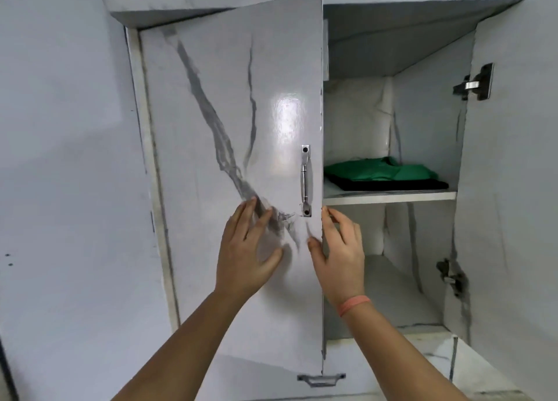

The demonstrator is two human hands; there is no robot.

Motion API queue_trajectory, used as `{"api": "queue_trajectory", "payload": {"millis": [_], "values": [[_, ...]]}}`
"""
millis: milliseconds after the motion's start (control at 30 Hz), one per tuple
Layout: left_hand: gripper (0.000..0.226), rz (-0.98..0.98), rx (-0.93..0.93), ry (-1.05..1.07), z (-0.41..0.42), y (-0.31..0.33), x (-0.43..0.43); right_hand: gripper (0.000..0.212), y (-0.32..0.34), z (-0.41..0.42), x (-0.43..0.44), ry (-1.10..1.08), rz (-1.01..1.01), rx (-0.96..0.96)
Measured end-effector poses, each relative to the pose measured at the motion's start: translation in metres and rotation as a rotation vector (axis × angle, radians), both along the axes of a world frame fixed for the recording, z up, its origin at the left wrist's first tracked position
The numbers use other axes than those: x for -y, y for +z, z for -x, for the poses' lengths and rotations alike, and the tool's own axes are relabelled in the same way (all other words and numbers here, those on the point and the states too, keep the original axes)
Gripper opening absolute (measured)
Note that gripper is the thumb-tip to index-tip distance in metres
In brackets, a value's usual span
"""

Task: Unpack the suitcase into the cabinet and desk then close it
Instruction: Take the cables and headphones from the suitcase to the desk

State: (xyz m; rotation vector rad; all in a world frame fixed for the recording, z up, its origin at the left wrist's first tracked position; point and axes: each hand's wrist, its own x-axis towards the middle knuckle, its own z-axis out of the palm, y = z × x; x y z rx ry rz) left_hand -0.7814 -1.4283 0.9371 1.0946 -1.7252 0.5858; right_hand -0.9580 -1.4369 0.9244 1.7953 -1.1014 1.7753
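A grey marble-patterned cabinet stands in front of me. Its left door (229, 128) is nearly shut and carries a metal handle (305, 180). My left hand (247, 255) lies flat on that door's front below the handle, fingers spread. My right hand (341, 255) is at the door's free edge, thumb on the front and fingers straight just past the edge. The right door (513, 189) is swung wide open. Folded green clothes on top of a black garment (383, 174) lie on the middle shelf (389, 195). The suitcase is out of view.
The lower compartment (392, 279) under the shelf holds nothing visible. Two metal hinges (474, 83) sit on the right door's inner side. A drawer handle (320, 379) shows below the cabinet. A plain wall (66, 159) fills the left.
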Motion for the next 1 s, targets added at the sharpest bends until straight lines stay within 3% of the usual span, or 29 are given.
{"api": "queue_trajectory", "payload": {"millis": [167, 300, 533, 667, 767, 1000], "values": [[0.070, -0.003, 0.062, 0.075, 0.023, -0.012, 0.060, 0.064, -0.012, 0.013, 0.066, 0.132, -0.146, -0.082], [0.070, 0.001, 0.128, 0.166, 0.021, -0.018, 0.093, 0.065, -0.025, 0.013, 0.098, 0.059, -0.099, -0.250], [0.073, 0.050, 0.122, 0.219, 0.029, -0.030, 0.114, 0.059, -0.029, 0.026, 0.120, 0.014, -0.030, -0.352], [0.068, 0.017, 0.099, 0.218, 0.029, -0.029, 0.112, 0.062, -0.029, 0.025, 0.120, 0.031, -0.079, -0.351], [0.059, 0.003, 0.013, 0.169, 0.032, -0.023, 0.102, 0.053, -0.018, 0.024, 0.113, 0.074, -0.138, -0.356], [0.036, -0.058, -0.262, -0.065, 0.065, -0.009, 0.051, 0.030, 0.007, 0.039, 0.058, 0.150, -0.302, -0.111]]}}
